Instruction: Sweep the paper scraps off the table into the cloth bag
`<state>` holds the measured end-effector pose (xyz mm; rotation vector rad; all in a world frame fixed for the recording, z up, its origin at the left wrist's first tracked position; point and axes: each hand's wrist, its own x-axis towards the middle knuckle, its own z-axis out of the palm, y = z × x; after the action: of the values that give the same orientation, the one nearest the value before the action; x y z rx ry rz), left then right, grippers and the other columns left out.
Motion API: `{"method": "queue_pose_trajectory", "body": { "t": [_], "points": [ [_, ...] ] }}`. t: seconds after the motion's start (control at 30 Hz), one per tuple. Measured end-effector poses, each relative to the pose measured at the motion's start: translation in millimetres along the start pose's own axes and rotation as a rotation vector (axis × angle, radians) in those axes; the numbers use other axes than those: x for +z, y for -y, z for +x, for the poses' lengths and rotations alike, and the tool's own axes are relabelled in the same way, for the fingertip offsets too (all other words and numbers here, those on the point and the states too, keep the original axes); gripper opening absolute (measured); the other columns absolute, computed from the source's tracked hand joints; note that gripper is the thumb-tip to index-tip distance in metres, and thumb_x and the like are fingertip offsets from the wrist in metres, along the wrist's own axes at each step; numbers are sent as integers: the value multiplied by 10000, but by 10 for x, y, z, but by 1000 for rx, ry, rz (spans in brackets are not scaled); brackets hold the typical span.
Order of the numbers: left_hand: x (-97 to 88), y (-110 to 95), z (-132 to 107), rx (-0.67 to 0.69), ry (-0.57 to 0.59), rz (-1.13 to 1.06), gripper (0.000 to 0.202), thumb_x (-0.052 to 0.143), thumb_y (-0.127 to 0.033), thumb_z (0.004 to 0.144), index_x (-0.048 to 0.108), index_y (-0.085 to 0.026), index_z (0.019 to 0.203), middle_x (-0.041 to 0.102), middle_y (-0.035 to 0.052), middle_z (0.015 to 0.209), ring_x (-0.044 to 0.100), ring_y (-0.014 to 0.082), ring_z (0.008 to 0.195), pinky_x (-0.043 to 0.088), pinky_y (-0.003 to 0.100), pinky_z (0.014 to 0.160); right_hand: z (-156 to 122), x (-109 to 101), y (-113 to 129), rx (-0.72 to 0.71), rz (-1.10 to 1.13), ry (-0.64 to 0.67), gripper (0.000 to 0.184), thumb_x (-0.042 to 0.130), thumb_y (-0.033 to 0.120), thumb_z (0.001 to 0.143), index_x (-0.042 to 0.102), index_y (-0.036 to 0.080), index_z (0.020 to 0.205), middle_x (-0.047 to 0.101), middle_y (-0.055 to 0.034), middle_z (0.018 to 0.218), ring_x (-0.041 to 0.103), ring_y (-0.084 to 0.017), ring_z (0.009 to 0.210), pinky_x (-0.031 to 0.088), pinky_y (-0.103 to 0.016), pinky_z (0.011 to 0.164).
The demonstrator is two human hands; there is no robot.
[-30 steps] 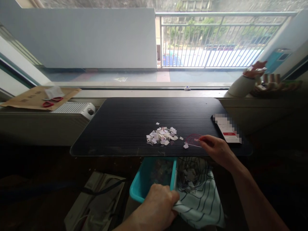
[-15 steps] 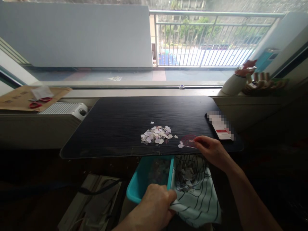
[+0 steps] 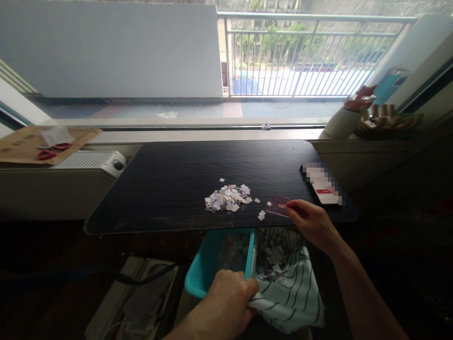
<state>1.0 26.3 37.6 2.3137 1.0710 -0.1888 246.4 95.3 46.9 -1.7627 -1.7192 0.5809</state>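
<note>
My right hand pinches the right end of a see-through pink protractor just over the dark table. A small white scrap shows at the protractor's left part; whether it lies on or under the plastic I cannot tell. Left of it are a few loose paper scraps and a larger pile of paper scraps. Below the table edge, my left hand is closed on the edge of a striped cloth, beside a teal bin. Scraps lie in the cloth's hollow, and blurred bits are in the bin.
A phone lies at the right of the black table. Red-handled scissors rest on brown paper at the far left. A white vase-like object stands on the windowsill. A box is at the lower left.
The protractor has tilted or shifted slightly, and its left tip is now apart from the loose scraps. A white scrap now shows at its left part. My left hand keeps its hold.
</note>
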Motion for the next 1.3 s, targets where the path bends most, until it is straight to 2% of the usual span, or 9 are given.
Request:
{"method": "queue_pose_trajectory", "body": {
  "t": [0.17, 0.33, 0.47, 0.67, 0.87, 0.93, 1.07, 1.23, 1.3],
  "points": [
    [-12, -13, 1, -7, -1, -10, 23, 580, -250, 752, 580, -228, 744, 641, 1, 752, 612, 209, 696, 391, 265, 584, 10, -8, -30, 19, -31, -25, 237, 528, 363, 809, 675, 192, 881, 707, -48, 840, 637, -183, 719, 484, -285, 658],
    [-5, -2, 5, -16, 13, 0, 44, 604, -264, 736, 582, -229, 750, 640, 2, 758, 615, 218, 701, 395, 270, 589, 1, 6, 12, 13, -12, 4, 224, 523, 351, 815, 670, 196, 881, 701, -39, 816, 632, -173, 696, 477, -273, 644],
    [-5, -3, 10, -7, 14, 3, 30, 594, -261, 745, 585, -235, 757, 638, -2, 762, 614, 214, 710, 401, 268, 601, -16, -17, 21, 27, -92, -79, 198, 526, 329, 810, 670, 200, 851, 698, -40, 814, 629, -177, 698, 471, -284, 659],
    [3, -7, 4, -8, 9, -10, 49, 606, -274, 744, 587, -233, 761, 637, -2, 753, 616, 217, 709, 414, 267, 604, -96, -90, 26, 25, -102, -6, 177, 534, 327, 802, 668, 216, 833, 698, -24, 779, 638, -177, 694, 471, -273, 629],
    [-19, -43, 43, 10, 27, 36, 61, 600, -277, 752, 597, -221, 778, 652, 26, 782, 622, 238, 726, 450, 298, 643, -3, -85, 3, -16, -139, -144, 216, 511, 344, 827, 669, 201, 863, 690, -49, 818, 624, -179, 694, 467, -289, 650],
    [-43, -74, 69, 26, 46, 49, 72, 595, -280, 754, 603, -215, 783, 657, 38, 787, 626, 243, 726, 459, 302, 644, 35, -35, 15, -55, -124, -125, 215, 503, 333, 835, 667, 195, 854, 682, -50, 829, 621, -180, 714, 464, -291, 669],
    [-78, -138, 123, 72, 64, 68, 88, 589, -277, 754, 612, -204, 796, 666, 57, 795, 634, 257, 724, 472, 314, 635, 36, 50, 22, -120, -21, 32, 189, 518, 325, 834, 666, 207, 848, 673, -31, 818, 616, -168, 719, 466, -271, 667],
    [-79, -180, 177, 96, 58, 84, 122, 576, -308, 776, 623, -202, 813, 672, 68, 798, 639, 261, 710, 478, 329, 637, 17, 101, -53, -111, 43, -2, 218, 518, 361, 848, 672, 209, 875, 663, -33, 818, 608, -164, 718, 467, -262, 662],
    [-81, -182, 187, 98, 62, 93, 129, 579, -318, 773, 624, -202, 807, 672, 67, 792, 640, 261, 704, 476, 326, 630, -9, 132, -29, -130, 54, 45, 222, 512, 358, 856, 675, 207, 868, 654, -29, 802, 598, -155, 695, 459, -256, 642]
  ]
}}
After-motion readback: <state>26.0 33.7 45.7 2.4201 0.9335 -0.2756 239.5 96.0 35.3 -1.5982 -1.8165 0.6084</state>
